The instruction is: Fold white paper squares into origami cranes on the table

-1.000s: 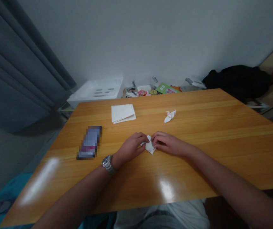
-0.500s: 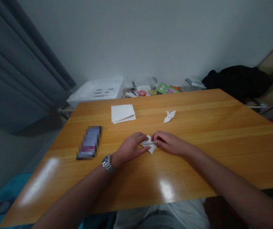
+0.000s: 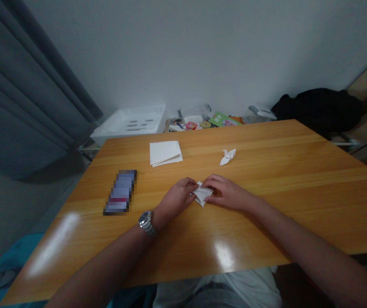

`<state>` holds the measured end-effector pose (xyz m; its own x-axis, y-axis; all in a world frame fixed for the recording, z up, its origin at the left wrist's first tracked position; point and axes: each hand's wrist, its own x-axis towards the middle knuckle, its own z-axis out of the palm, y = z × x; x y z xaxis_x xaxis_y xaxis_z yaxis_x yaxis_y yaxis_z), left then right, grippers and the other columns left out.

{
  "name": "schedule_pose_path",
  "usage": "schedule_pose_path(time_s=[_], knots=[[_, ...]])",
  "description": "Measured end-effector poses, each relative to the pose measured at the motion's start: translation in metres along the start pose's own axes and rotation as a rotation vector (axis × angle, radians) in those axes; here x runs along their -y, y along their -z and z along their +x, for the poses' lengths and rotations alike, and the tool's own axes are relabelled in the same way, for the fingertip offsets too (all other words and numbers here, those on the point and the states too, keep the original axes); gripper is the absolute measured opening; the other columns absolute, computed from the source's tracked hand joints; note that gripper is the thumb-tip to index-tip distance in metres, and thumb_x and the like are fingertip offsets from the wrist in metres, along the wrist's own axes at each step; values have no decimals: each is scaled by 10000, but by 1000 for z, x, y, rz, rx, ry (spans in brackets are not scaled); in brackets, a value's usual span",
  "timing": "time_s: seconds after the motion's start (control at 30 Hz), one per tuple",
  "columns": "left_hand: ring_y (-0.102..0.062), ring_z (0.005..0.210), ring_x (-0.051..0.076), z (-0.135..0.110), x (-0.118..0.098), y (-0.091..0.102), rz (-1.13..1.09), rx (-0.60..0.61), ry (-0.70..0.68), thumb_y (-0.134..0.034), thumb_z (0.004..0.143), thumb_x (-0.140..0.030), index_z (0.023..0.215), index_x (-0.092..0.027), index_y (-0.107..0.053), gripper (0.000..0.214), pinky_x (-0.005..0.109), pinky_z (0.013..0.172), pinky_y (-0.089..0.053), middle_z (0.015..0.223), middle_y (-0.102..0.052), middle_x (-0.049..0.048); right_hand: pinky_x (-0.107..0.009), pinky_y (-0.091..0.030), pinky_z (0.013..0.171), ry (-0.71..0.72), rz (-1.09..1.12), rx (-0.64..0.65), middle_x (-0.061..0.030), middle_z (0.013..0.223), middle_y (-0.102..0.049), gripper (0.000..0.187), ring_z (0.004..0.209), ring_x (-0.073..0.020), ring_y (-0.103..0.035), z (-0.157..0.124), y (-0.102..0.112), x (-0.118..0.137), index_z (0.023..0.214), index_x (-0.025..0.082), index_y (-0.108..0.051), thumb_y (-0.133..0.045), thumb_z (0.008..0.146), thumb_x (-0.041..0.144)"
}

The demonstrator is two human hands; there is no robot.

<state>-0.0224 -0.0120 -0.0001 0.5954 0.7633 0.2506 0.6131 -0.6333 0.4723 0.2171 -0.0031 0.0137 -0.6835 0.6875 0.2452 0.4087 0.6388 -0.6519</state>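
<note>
Pixelated smartphone [image 3: 120, 192] on wooden table [image 3: 299, 205]

The person's two bare forearms reach in from the lower corners, the left forearm [image 3: 106, 259] and the right forearm [image 3: 315, 252] angling toward each other. The left hand [image 3: 177, 199] sits palm down, its wrist [image 3: 159, 218] low and its fingertips [image 3: 193, 184] pinching inward. The right hand [image 3: 226, 193] mirrors it, fingers curved forward, with the two hands close together, almost meeting at the fingertips.
</note>
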Motion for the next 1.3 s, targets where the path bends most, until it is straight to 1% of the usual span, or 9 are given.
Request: schedule_pose_path(time_s=[0.1, 0.27, 0.4, 0.53, 0.7, 0.87, 1.0, 1.13, 1.3], knots=[[-629, 1051, 214, 1, -3, 2, 11, 4, 6, -570, 960, -191, 1154, -183, -698, 233, 354, 968, -521, 1151, -656, 90, -381, -491, 946, 24, -29, 5, -115, 1148, -618, 340, 1068, -239, -589, 0, 0, 1, 1175, 186, -655, -733, 862, 293], [-630, 1043, 211, 2, -5, 2, 30, 3, 13, -555, 975, -210, 1135, -191, -707, 221, 344, 959, -516, 1140, -658, 84, -367, -497, 906, -10, -49, -42, -97, 1064, -640, 168, 1005, -219, -604, 1, -5, -5, 1086, 197, -695, -595, 953, 218], [-625, 996, 213, 2, -7, 4, 64, -2, 48, -579, 956, -194, 1113, -186, -726, 216, 334, 913, -512, 1087, -660, 83, -343, -494, 863, -34, -88, -59, -91, 1022, -635, 132, 968, -213, -601, 2, -10, -8, 1026, 178, -703, -597, 955, 211], [-628, 928, 189, 3, -11, 6, 34, -16, 102, -572, 960, -194, 1079, -191, -735, 202, 296, 850, -501, 1020, -658, 64, -321, -486, 839, -80, -114, -81, -83, 988, -628, 94, 942, -206, -604, 5, -13, -6, 973, 166, -698, -610, 945, 187], [-623, 855, 183, 5, -13, 8, 23, -31, 162, -540, 978, -226, 969, -167, -721, 190, 285, 778, -482, 939, -666, 61, -304, -470, 805, -145, -118, -115, -74, 950, -622, 123, 892, -192, -603, 6, -15, -5, 912, 159, -691, -587, 965, 197], [-622, 809, 183, 9, -12, 9, 15, -39, 213, -548, 959, -231, 976, -172, -706, 170, 281, 721, -455, 914, -694, 60, -296, -443, 787, -201, -141, -124, -70, 918, -618, 180, 865, -188, -588, 8, -15, -6, 868, 157, -685, -552, 981, 200], [-585, 707, 174, 12, -11, 11, 47, -22, 242, -551, 935, -231, 869, -170, -680, 156, 277, 649, -414, 808, -670, 47, -282, -416, 745, -251, -186, -93, -66, 881, -615, 162, 830, -187, -576, 14, -14, -5, 834, 149, -675, -595, 952, 225], [-566, 662, 163, 16, -9, 12, 46, -11, 247, -552, 915, -235, 794, -174, -638, 160, 269, 603, -369, 761, -656, 39, -274, -386, 702, -299, -253, -59, -63, 856, -618, 142, 800, -187, -567, 22, -12, -5, 816, 148, -669, -655, 904, 259], [-540, 591, 144, 22, -8, 16, -7, 28, 270, -561, 886, -223, 767, -174, -622, 142, 262, 551, -317, 706, -653, 22, -280, -365, 665, -347, -326, 49, -91, 863, -675, 156, 767, -196, -587, 34, -6, -7, 837, 143, -697, -657, 887, 285]])
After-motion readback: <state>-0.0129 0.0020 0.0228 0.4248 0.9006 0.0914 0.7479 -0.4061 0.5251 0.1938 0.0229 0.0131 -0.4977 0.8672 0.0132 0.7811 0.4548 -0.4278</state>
